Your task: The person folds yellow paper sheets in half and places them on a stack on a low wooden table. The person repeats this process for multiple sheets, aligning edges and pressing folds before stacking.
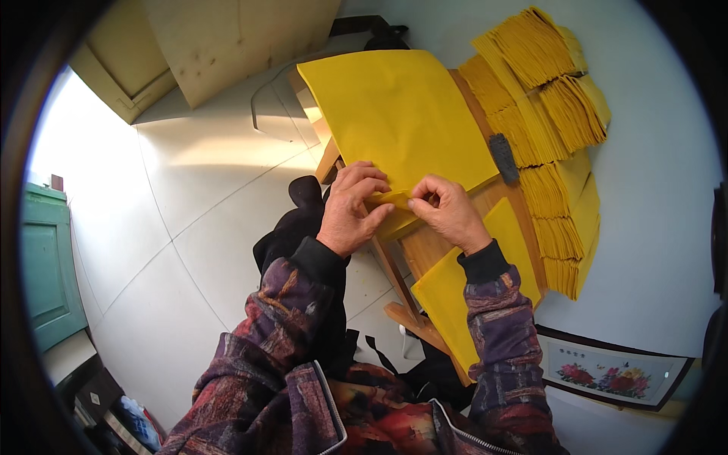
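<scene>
A large stack of yellow paper sheets [402,114] lies on a wooden table. At its near edge, a strip of yellow paper [396,223] is bent up and held between my hands. My left hand [353,208] grips this paper at the left, its thumb pointing in toward the middle and its fingers curled on the stack. My right hand [453,216] pinches the same paper between thumb and forefinger, close to the left thumb. The paper inside the fingers is partly hidden.
Several folded yellow paper bundles [557,129] are piled along the right by the wall. A dark grey block [503,158] rests beside the large stack. Another yellow sheet pile [485,273] lies nearer, beside my right forearm. A framed flower picture [607,371] leans at lower right.
</scene>
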Tool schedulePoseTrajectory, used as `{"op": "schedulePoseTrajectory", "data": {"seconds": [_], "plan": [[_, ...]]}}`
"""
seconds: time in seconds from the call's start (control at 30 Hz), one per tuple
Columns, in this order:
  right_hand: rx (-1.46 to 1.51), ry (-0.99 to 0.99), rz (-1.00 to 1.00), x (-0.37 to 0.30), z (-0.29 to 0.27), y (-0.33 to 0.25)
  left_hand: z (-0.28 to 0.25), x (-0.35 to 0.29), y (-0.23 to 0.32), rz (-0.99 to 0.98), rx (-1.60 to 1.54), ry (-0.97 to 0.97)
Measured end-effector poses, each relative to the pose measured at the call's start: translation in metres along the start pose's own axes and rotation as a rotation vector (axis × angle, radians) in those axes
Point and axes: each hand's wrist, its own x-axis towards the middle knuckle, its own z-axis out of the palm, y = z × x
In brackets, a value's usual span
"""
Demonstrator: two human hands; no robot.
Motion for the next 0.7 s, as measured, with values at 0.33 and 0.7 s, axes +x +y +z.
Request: {"op": "schedulePoseTrajectory", "data": {"seconds": [0.33,0.7], "plan": [[0.006,0.110,-0.005,0.000,0.006,0.001,0.001,0.000,-0.002,0.002,0.008,-0.012],[-0.083,0.222,-0.172,-0.003,0.017,0.003,0.002,0.001,-0.003,0.005,0.027,-0.004]]}}
